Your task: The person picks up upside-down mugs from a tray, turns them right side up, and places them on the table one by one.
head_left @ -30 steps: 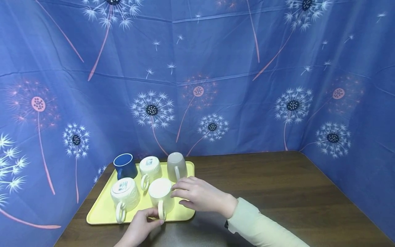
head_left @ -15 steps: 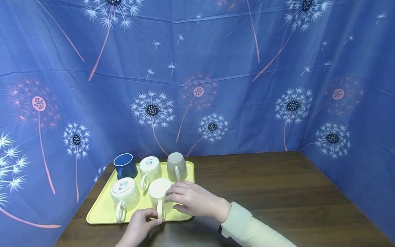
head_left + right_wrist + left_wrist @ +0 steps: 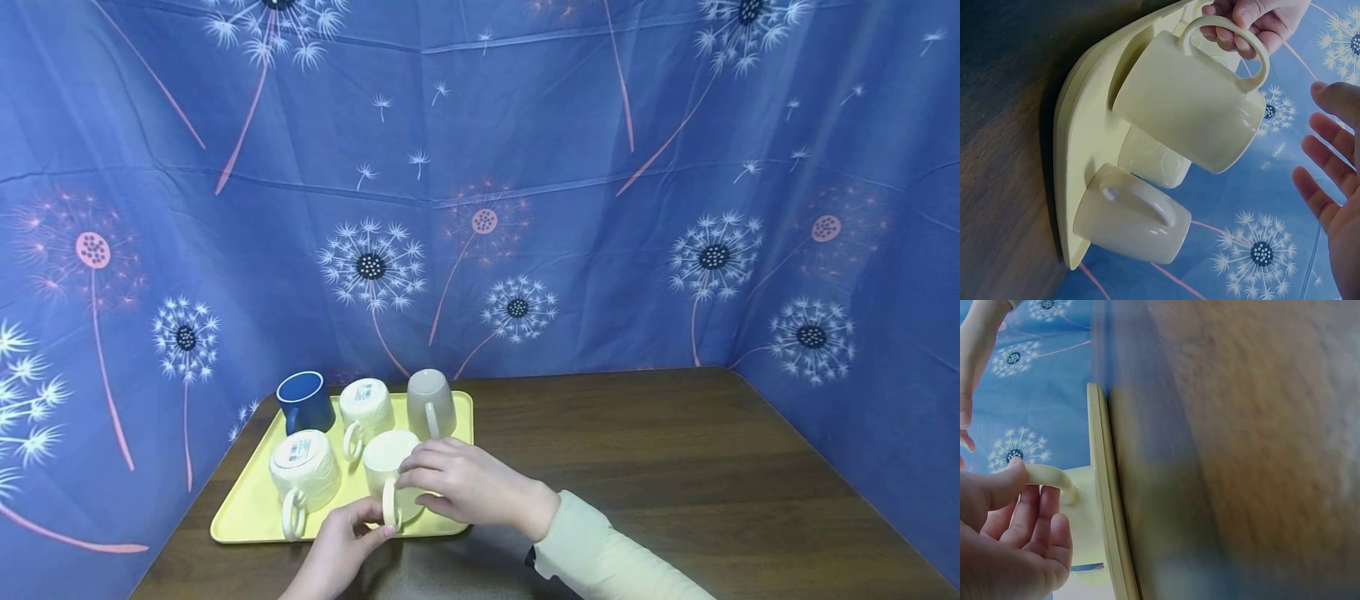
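Note:
A cream mug (image 3: 392, 471) stands upside down at the front right of the yellow tray (image 3: 247, 508). My left hand (image 3: 348, 537) pinches its handle, thumb on one side and fingers on the other, as the left wrist view shows close up. In the right wrist view the mug (image 3: 1188, 103) leans a little, with a shadow on the tray beside it. My right hand (image 3: 472, 483) is over the mug's right side with relaxed fingers. The right wrist view shows a gap between those fingers (image 3: 1329, 147) and the mug.
Also on the tray are a dark blue mug (image 3: 306, 404), a grey mug (image 3: 431, 404) and two white embossed mugs, one behind (image 3: 366, 412) and one front left (image 3: 306, 471). Brown wooden table (image 3: 637, 450) extends right; a blue dandelion cloth (image 3: 585, 208) hangs behind.
My right hand has shifted left, further over the cream mug. My left hand keeps its pinch on the handle, nearly still. The other mugs stay where they were.

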A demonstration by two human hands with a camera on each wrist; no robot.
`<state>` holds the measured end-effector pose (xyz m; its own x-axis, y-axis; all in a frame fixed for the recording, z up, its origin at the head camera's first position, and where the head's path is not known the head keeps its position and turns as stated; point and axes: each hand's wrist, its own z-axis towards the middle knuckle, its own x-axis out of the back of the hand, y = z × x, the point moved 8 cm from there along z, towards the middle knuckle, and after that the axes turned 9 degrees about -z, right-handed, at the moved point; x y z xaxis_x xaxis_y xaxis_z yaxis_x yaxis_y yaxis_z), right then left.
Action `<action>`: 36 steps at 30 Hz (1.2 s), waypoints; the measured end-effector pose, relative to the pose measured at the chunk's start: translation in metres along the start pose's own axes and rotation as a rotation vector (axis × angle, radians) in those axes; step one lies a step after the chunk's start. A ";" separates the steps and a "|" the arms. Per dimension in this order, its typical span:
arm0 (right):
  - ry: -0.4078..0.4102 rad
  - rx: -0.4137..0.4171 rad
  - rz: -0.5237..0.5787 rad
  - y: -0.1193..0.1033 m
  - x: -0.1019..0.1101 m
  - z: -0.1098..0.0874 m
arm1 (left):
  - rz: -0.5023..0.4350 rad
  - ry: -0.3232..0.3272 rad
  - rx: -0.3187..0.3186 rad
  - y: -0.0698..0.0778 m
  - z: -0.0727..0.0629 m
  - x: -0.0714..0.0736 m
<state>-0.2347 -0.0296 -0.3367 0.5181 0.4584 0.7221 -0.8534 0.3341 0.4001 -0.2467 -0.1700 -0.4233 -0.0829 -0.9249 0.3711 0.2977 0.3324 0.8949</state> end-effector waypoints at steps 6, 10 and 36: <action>-0.001 -0.007 0.013 0.002 0.000 0.000 | -0.098 0.067 0.061 -0.004 0.000 0.005; -0.004 -0.018 0.029 0.004 0.000 -0.001 | -0.127 0.127 0.106 -0.006 0.002 0.008; 0.063 -0.145 0.032 0.019 0.014 0.004 | -0.075 0.181 0.125 0.024 0.021 0.019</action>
<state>-0.2436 -0.0205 -0.3167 0.4970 0.5199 0.6948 -0.8547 0.4314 0.2886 -0.2613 -0.1762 -0.3895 0.0748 -0.9621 0.2621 0.1758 0.2714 0.9463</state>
